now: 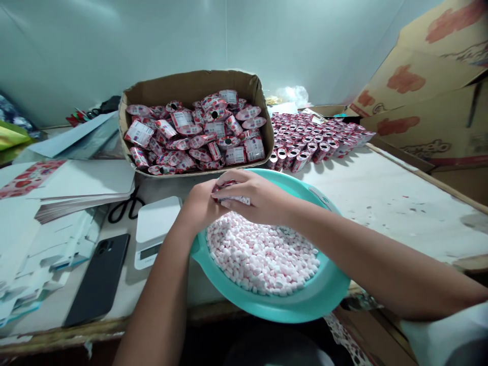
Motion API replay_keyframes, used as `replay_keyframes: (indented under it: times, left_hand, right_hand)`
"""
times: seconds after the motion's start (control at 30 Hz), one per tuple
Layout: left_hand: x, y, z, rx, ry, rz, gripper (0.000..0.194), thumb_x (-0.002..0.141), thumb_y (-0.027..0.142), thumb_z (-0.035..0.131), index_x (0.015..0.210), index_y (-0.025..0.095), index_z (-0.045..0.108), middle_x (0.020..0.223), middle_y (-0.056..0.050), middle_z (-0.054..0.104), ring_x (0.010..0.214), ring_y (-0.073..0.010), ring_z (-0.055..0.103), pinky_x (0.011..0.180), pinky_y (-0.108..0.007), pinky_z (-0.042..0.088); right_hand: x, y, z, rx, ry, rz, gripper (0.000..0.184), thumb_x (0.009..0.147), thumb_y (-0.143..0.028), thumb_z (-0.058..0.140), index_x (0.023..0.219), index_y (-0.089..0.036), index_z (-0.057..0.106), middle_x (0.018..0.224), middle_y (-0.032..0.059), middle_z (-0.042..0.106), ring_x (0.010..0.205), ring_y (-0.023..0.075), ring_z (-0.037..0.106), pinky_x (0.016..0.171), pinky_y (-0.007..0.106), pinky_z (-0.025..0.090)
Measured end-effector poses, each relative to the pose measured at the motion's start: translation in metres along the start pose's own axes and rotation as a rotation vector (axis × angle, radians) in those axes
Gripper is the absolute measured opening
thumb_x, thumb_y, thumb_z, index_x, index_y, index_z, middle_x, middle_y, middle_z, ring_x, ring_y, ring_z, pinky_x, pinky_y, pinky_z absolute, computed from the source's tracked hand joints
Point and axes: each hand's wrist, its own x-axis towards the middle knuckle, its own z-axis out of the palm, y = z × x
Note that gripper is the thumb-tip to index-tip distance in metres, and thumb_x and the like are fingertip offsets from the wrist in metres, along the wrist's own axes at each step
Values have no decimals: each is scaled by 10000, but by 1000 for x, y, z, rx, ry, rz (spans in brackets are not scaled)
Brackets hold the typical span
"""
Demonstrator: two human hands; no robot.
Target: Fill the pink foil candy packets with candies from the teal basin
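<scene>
Both my hands meet above the far left part of a turquoise basin [267,307], closed round one small red and pink printed packet [239,200]. My left hand [202,203] grips it from the left, its fingers mostly hidden. Over its top and right side curl the fingers of my right hand [255,195]. Most of the packet is covered; a shiny edge shows between the fingers. Pale pink and white candies [263,254] lie heaped in the basin below.
Behind the basin stands a cardboard box [127,109] full of similar printed packets [198,134]. Open-topped tubes [312,140] stand in rows to its right. On the left are a white scale [158,221], black scissors [127,208], a dark phone [99,277] and stacked sheets [84,183]. Large cartons [430,117] stand at right.
</scene>
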Motion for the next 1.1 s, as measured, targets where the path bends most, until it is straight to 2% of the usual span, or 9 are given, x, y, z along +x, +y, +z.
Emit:
replay_keyframes:
  times: [0.13,0.27,0.47,0.6,0.67,0.93,1.1]
  left_hand:
    - [0,1,0,-52,18,-29,282,743,318,657,945,123,683,884,-6,716,839,-217,623,655,-232,434]
    - [-1,3,1,-110,19,-69,292,718,327,712,953,154,701,837,30,706,819,-198,630,637,-220,419]
    - [-1,1,2,-150,-6,-103,378,719,410,766,1027,198,708,911,9,733,861,-222,669,680,-254,452]
    - [-1,1,4,-165,3,-134,422,706,397,782,1077,208,709,973,-11,745,884,-232,684,725,-277,480]
    - [-1,1,4,-160,3,-134,423,708,382,779,1088,209,709,994,-18,747,895,-234,687,737,-283,487]
    - [-2,5,1,-105,-8,-88,315,729,344,760,1015,216,726,932,2,743,864,-213,678,713,-264,475]
    - [-3,4,2,-119,-23,-98,368,725,286,745,1089,228,728,960,8,751,877,-208,690,713,-253,481]
  right_hand:
    - [-1,-3,-3,-131,-33,54,245,942,-199,558,1138,-225,702,1214,112,605,1141,230,552,993,416,413]
    - [-1,2,-10,-207,-27,121,191,942,-253,574,1070,-204,707,1100,93,626,1030,221,580,944,398,413]
    - [-3,13,-17,-75,54,149,150,899,-224,629,1016,-171,707,1035,83,627,941,182,594,843,320,468]
    - [-4,16,-16,-28,53,135,148,896,-147,602,914,-176,747,963,69,640,875,157,599,807,298,483]
    - [-4,17,-15,-38,46,115,153,905,-161,607,885,-182,757,924,63,657,863,159,599,803,303,481]
    - [-3,14,-13,-3,-48,64,259,954,-141,544,1110,-201,741,946,67,677,870,154,602,772,280,468]
    - [-2,10,-17,-47,-66,136,226,944,-155,566,1014,-197,777,894,66,668,834,152,591,730,269,448]
